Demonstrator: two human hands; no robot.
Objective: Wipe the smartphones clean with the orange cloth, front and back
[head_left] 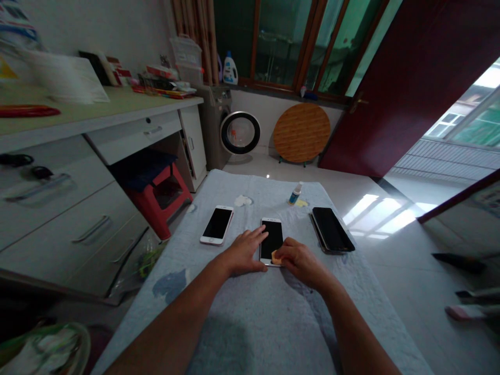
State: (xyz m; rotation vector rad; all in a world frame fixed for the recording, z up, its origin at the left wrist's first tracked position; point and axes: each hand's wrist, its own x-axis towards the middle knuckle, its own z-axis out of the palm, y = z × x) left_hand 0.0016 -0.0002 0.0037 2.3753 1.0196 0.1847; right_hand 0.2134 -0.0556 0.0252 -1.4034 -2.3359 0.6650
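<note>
Right hand [299, 259] is pinching sponge [275, 257] on middle phone [274, 237], spread left hand [246, 252] is steadying; table's [265, 317] left-edge phone [217, 225] and right-edge device [331, 229] are lying untouched

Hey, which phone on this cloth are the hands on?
The middle phone: the left hand is at its edge, the right hand holds a yellowish pad against its lower end. The left phone and right phone lie untouched.

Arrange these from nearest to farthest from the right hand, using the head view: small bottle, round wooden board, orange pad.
1. Orange pad: held in the right hand.
2. Small bottle: ahead, on the blue cloth.
3. Round wooden board: far beyond the blue cloth.
</note>
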